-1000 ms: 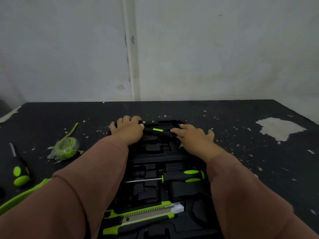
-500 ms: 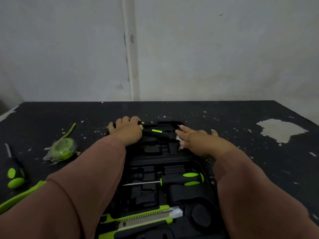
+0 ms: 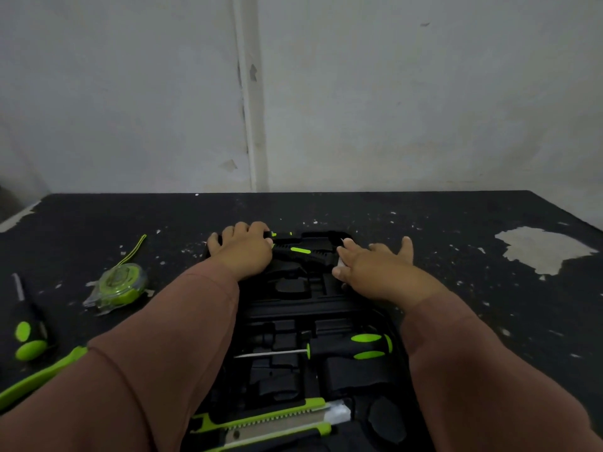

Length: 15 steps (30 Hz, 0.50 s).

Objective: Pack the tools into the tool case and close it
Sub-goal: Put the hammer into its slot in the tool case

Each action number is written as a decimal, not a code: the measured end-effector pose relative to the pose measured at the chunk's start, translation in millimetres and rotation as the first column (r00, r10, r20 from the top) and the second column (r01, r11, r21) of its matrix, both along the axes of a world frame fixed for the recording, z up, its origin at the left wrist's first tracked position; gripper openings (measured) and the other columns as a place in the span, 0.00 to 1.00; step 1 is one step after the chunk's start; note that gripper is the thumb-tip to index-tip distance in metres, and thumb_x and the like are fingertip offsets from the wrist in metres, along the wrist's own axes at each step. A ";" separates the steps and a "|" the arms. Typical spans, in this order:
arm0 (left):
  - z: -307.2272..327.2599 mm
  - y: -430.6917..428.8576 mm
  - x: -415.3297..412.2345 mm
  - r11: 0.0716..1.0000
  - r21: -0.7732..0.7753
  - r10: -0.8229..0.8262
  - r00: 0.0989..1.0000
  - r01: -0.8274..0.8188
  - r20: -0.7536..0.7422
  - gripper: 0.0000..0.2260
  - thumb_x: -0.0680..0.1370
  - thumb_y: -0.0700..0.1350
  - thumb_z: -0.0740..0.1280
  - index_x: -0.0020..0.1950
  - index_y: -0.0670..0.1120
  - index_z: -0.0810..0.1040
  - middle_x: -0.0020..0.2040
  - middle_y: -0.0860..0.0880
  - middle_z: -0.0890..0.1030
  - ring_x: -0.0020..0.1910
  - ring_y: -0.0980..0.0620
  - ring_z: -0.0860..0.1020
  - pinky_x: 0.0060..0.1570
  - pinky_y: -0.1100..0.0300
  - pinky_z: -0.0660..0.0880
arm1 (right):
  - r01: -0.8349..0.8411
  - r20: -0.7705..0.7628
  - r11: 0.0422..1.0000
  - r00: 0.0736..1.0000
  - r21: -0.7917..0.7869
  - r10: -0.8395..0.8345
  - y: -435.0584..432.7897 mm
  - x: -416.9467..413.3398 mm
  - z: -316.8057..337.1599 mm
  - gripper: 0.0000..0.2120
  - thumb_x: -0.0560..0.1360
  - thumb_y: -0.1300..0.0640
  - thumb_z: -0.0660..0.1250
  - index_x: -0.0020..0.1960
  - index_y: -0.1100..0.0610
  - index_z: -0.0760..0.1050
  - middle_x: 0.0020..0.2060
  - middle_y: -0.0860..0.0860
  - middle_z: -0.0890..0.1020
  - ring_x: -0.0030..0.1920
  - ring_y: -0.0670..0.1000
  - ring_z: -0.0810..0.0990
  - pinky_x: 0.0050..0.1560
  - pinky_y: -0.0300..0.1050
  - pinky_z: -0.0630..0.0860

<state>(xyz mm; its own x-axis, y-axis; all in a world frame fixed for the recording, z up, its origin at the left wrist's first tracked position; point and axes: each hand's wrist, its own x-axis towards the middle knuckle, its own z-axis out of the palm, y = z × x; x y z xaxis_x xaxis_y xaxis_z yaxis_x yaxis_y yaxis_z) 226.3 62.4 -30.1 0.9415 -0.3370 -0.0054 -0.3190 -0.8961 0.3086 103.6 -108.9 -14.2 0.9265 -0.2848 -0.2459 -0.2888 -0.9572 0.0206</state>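
Reaching over the open tool case (image 3: 293,308) on the dark table (image 3: 456,288), we press our left hand (image 3: 243,251) flat on its far-left corner, fingers together, over a black-and-green tool (image 3: 303,251); our right hand (image 3: 375,269) rests, fingers spread, on its far-right edge. A tape measure (image 3: 119,283) lies left of the case.

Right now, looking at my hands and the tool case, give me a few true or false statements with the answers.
1. The tool case lies open. True.
2. The tape measure is packed inside the case. False: it sits on the table, left of the case.
3. A screwdriver lies inside the case. True.
4. The right hand grips the utility knife. False: its fingers are spread at the case's far end.
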 end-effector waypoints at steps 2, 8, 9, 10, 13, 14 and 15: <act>0.1 -2.5 0.9 1.000 -0.006 0.005 1.000 -0.005 0.002 0.14 0.80 0.51 0.51 0.64 0.55 0.66 0.68 0.45 0.66 0.71 0.43 0.60 0.71 0.42 0.46 | 0.021 -0.013 0.999 1.000 0.036 -0.021 -1.4 1.9 1.2 0.25 0.79 0.43 0.49 0.75 0.46 0.49 0.76 0.41 0.44 0.75 0.59 0.51 0.65 0.74 0.37; -1.7 0.9 -7.2 1.000 -0.023 0.010 0.999 -0.009 0.032 0.15 0.80 0.51 0.51 0.65 0.54 0.67 0.68 0.45 0.67 0.70 0.44 0.61 0.72 0.42 0.46 | 0.049 0.041 0.992 0.998 0.114 -0.054 6.4 -6.8 0.9 0.26 0.80 0.46 0.51 0.75 0.45 0.47 0.76 0.41 0.42 0.75 0.59 0.51 0.67 0.74 0.39; -1.6 1.4 -7.8 1.000 -0.028 0.007 1.000 -0.006 0.029 0.15 0.80 0.51 0.51 0.65 0.54 0.67 0.69 0.45 0.67 0.70 0.43 0.61 0.72 0.42 0.46 | 0.057 0.051 0.990 0.997 0.129 -0.064 7.6 -8.0 1.4 0.25 0.80 0.46 0.52 0.75 0.45 0.48 0.76 0.41 0.42 0.75 0.59 0.51 0.67 0.74 0.39; -0.7 2.6 -9.5 0.999 -0.037 0.003 1.000 -0.002 0.026 0.15 0.80 0.50 0.51 0.65 0.54 0.67 0.69 0.45 0.67 0.70 0.43 0.61 0.72 0.41 0.46 | 0.062 0.060 0.988 0.996 0.142 -0.071 9.1 -9.3 1.8 0.25 0.80 0.47 0.52 0.74 0.45 0.49 0.76 0.40 0.43 0.75 0.59 0.51 0.67 0.74 0.40; 5.2 5.3 -11.8 0.998 -0.061 -0.012 1.000 0.013 0.015 0.17 0.80 0.51 0.53 0.68 0.51 0.66 0.70 0.45 0.67 0.72 0.44 0.60 0.72 0.42 0.48 | 0.054 0.111 0.986 0.991 0.159 -0.072 12.3 -14.4 2.6 0.23 0.80 0.47 0.52 0.74 0.45 0.52 0.76 0.40 0.46 0.75 0.59 0.54 0.67 0.74 0.43; 8.6 7.6 -12.8 0.996 -0.082 -0.017 1.000 0.017 0.000 0.18 0.80 0.51 0.55 0.69 0.50 0.66 0.70 0.45 0.67 0.72 0.44 0.60 0.73 0.43 0.50 | 0.047 0.126 0.987 0.990 0.154 -0.067 13.0 -17.0 2.7 0.22 0.80 0.47 0.52 0.73 0.45 0.54 0.76 0.41 0.48 0.75 0.58 0.54 0.67 0.73 0.44; 11.8 10.2 -13.2 0.993 -0.117 -0.025 0.999 0.023 -0.020 0.19 0.79 0.51 0.57 0.69 0.48 0.66 0.71 0.44 0.66 0.72 0.44 0.62 0.72 0.45 0.53 | 0.045 0.146 0.986 0.987 0.161 -0.068 13.2 -19.7 3.5 0.22 0.80 0.47 0.52 0.73 0.44 0.56 0.76 0.41 0.50 0.75 0.58 0.54 0.68 0.71 0.44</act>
<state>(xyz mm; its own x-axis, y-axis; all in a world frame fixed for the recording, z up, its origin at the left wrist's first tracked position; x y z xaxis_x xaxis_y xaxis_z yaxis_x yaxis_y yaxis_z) 213.1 72.6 -18.2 0.9332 -0.3591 0.0154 -0.3323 -0.8457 0.4175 83.9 -95.7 -10.7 0.9397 -0.3068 -0.1509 -0.3309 -0.9272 -0.1757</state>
